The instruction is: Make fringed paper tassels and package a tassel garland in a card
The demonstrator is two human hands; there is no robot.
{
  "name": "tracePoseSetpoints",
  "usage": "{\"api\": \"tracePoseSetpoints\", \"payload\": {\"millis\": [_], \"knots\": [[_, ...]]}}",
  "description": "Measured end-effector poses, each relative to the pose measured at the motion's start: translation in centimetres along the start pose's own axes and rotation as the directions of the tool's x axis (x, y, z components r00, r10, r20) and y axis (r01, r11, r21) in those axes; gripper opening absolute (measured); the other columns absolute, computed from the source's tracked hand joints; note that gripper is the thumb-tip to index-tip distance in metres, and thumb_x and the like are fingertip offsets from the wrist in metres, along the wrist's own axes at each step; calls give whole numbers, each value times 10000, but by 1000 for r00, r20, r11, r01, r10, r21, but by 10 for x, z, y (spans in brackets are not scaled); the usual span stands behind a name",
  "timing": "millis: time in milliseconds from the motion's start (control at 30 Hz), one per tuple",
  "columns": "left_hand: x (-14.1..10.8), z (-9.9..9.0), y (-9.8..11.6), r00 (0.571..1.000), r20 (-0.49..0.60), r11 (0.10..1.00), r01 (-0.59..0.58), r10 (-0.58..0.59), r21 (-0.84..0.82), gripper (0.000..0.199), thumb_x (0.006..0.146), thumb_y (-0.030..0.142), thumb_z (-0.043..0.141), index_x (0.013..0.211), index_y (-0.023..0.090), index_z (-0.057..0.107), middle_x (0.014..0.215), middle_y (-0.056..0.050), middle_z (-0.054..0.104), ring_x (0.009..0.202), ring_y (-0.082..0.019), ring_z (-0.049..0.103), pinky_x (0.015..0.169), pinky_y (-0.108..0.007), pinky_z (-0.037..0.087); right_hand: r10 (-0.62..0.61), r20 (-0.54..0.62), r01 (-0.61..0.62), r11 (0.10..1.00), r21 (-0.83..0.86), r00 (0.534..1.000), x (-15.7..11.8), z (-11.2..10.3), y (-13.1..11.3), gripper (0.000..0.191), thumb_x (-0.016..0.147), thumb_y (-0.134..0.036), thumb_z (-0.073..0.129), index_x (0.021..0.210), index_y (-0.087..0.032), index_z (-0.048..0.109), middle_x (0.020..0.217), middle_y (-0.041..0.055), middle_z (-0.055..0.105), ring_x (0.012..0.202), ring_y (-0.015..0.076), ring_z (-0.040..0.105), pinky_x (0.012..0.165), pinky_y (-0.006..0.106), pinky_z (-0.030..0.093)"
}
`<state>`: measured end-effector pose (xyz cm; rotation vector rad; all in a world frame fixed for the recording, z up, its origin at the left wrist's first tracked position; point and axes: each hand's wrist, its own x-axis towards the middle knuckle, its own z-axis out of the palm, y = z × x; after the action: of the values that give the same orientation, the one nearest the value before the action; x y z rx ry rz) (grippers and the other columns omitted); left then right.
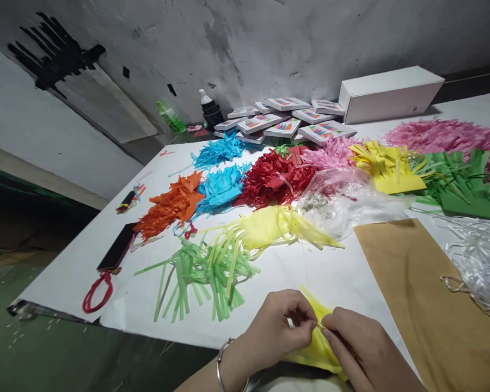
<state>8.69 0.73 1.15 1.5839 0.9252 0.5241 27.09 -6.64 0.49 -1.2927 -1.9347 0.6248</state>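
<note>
Grey scuffed wall (261, 43) behind, white table (302, 275) in front, tilted in view. Yellow piece (320, 354) sits at the near edge, under and between our hands. Left hand (275, 326): thumb and finger closed on a thin pale strand (319, 325). Right hand (363, 343): fingertips closed on it too, just beside. Strand's material: can't tell. We'd do best with a light fingertip pinch, small even pulls and wrists low; yanking could tear the thin sheet or crease its fringe. Loose strips want to lie clear of the pinch, we think.

Materials: yellow piece looks thin, soft, slightly see-through. Green fringe (218, 267) beyond our left hand has long, flat, splayed strips; pale yellow bundle (265, 226) overlaps it. Orange (169, 204) and red (269, 177) bundles look dense, crinkled, shaggy. Plastic bag (351, 190): clear, crumpled. Brown sheet (424, 288): flat, smooth, straight-edged, right side.
</note>
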Motion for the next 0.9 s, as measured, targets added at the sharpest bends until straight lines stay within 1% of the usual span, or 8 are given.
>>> {"api": "tracePoseSetpoints", "payload": {"millis": [100,200,267,333,567,767,833,900], "knots": [[1,7,-3,989,-46,989,137,-140,-63,48,636,142,582,642,139,630,621,9,597,548,-82,507,529,-184,411,-147,-130,130,982,-135,980,4,1,0,146,974,-112,480,1037,-161,602,838,49,643,746,162,607,673,279,485],[2,11,-8,943,1,924,326,-333,-198,65,625,198,603,671,152,603,544,47,543,455,-65,456,451,-178,367,-314,-177,262,928,-266,933,7,6,2,182,928,-35,522,1059,-99,630,840,86,656,776,192,595,783,370,481],[4,12,-13,907,49,874,417,-419,-250,99,618,228,613,688,161,591,497,69,519,386,-57,418,396,-178,347,-363,-171,299,902,-313,916,7,10,4,181,915,-3,531,1040,-72,641,798,77,652,749,178,584,851,413,467],[4,12,-17,888,69,851,455,-454,-261,108,607,239,607,686,170,580,468,82,511,347,-53,392,360,-177,337,-362,-164,295,897,-329,918,6,13,5,166,921,-3,534,1021,-74,646,782,59,653,724,157,579,926,440,444],[4,12,-19,880,81,854,473,-468,-216,109,568,178,548,669,175,590,465,94,493,344,-58,371,332,-180,328,-277,-212,231,948,-217,937,7,13,2,162,920,-20,520,884,-153,604,739,-9,612,667,113,560,1040,438,375],[2,5,-4,956,-84,959,278,-282,-51,31,628,124,598,642,150,591,551,59,504,503,-62,430,468,-166,334,-230,-200,189,961,-204,952,1,6,7,166,906,-17,551,937,-169,611,768,-14,621,695,114,571,1057,433,344],[0,5,-2,965,-37,962,254,-259,-97,63,674,158,638,728,148,607,612,46,531,521,-72,466,489,-174,375,-229,-204,189,962,-198,952,0,5,9,163,911,-21,539,932,-168,606,771,-11,622,695,115,573,1053,419,348],[-2,6,-2,966,50,944,257,-252,-209,143,743,254,671,813,150,603,686,25,561,525,-86,506,496,-194,429,-233,-196,196,962,-191,952,2,6,8,163,914,-29,526,944,-170,601,784,-9,627,704,116,581,1050,403,351]]}}
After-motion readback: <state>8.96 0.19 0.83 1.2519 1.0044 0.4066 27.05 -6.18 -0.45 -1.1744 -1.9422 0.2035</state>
